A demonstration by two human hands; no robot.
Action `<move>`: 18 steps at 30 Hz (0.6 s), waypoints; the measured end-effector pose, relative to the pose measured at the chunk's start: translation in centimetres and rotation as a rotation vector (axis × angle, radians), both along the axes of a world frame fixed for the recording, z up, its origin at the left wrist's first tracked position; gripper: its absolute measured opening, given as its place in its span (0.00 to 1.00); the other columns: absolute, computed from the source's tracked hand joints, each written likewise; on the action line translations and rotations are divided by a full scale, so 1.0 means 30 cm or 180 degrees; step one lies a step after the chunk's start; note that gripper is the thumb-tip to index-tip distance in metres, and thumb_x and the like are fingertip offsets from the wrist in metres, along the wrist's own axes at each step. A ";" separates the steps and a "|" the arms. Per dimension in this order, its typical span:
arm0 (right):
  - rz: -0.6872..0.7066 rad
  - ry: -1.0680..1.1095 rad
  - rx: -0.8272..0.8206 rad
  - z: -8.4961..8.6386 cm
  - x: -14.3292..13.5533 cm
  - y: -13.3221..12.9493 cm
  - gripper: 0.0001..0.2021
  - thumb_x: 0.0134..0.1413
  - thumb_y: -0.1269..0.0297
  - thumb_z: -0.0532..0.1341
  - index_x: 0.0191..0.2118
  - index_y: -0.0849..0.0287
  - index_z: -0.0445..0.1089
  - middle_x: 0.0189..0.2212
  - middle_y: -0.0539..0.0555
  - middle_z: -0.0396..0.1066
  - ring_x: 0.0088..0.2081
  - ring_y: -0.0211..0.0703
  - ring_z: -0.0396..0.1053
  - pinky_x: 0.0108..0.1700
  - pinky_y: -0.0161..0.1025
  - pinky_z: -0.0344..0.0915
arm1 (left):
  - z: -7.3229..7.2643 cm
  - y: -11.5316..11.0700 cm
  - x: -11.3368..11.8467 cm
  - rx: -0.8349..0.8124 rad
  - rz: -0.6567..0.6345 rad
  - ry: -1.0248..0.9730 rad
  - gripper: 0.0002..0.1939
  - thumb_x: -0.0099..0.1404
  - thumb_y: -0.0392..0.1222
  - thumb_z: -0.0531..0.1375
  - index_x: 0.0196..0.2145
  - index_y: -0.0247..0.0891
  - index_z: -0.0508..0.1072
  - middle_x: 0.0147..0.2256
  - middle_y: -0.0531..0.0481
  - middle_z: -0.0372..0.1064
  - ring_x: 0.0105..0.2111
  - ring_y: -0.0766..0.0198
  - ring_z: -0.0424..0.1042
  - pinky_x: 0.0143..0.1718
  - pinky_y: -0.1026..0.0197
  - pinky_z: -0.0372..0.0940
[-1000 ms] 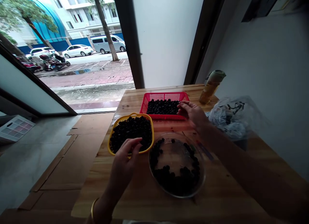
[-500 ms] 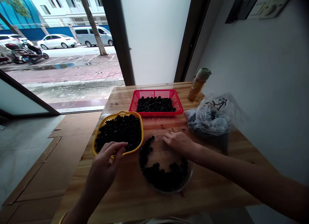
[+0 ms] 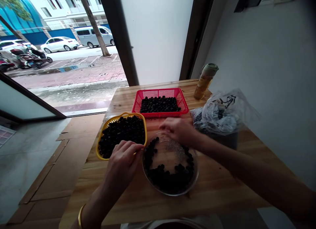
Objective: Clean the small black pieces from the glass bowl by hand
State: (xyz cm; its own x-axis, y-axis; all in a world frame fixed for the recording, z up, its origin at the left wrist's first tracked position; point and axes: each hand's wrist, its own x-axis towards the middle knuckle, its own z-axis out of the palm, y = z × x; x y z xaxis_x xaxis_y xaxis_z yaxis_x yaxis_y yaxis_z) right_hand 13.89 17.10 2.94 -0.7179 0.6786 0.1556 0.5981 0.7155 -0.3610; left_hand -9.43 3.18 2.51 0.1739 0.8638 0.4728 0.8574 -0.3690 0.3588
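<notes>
My left hand [image 3: 124, 158] is closed at the near right edge of the yellow basket [image 3: 146, 137], fingertips pinched together; anything between them is too small to name. Dark round pieces [image 3: 123, 133] fill that basket. My right hand [image 3: 179, 130], slightly blurred, hovers over the far rim of a clear round dish [image 3: 170, 193], its fingers curled and their contents unclear. Inside the dish, black pieces [image 3: 170, 181] lie heaped at the near side and along both sides. Behind it stands a red basket [image 3: 160, 114] with a layer of dark pieces.
A bottle [image 3: 204, 82] with a green lid stands at the back right of the wooden table [image 3: 123, 202]. A clear plastic bag [image 3: 222, 114] with dark contents lies right of the red basket. A doorway opens onto a street at the left.
My left hand has moved right, from over the yellow basket to its edge near the dish. My right hand has risen from inside the dish to its far rim. The view has shifted slightly.
</notes>
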 end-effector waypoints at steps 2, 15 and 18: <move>0.0327 -0.0073 -0.0242 -0.075 -0.049 -0.059 0.04 0.61 0.66 0.70 0.41 0.57 0.82 0.39 0.53 0.82 0.40 0.44 0.78 0.40 0.35 0.68 | 0.005 0.004 0.032 -0.0013 -0.0094 0.0032 0.09 0.74 0.37 0.58 0.40 0.40 0.79 0.33 0.48 0.79 0.36 0.54 0.74 0.39 0.53 0.67; 0.0268 -0.0007 -0.0939 -0.181 -0.092 -0.120 0.06 0.58 0.78 0.64 0.35 0.66 0.79 0.39 0.65 0.80 0.44 0.57 0.77 0.46 0.45 0.68 | -0.051 0.008 0.139 -0.0302 -0.0361 -0.0201 0.10 0.75 0.33 0.55 0.43 0.37 0.77 0.36 0.47 0.75 0.37 0.57 0.75 0.39 0.58 0.68; 0.0214 0.0455 -0.1279 -0.181 -0.066 -0.127 0.07 0.54 0.81 0.66 0.34 0.64 0.78 0.38 0.62 0.80 0.45 0.54 0.77 0.49 0.45 0.69 | -0.058 0.028 0.155 -0.0512 -0.0373 -0.0087 0.11 0.76 0.34 0.54 0.42 0.37 0.77 0.36 0.47 0.75 0.36 0.57 0.76 0.40 0.58 0.69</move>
State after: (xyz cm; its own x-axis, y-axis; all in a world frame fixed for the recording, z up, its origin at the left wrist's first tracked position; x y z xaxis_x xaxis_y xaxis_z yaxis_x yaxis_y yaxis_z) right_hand 11.91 13.29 -2.48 -0.7529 0.6580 -0.0103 0.4787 0.5369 -0.6947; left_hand -4.78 4.02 0.76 0.2666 0.9032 0.3364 0.8011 -0.4017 0.4438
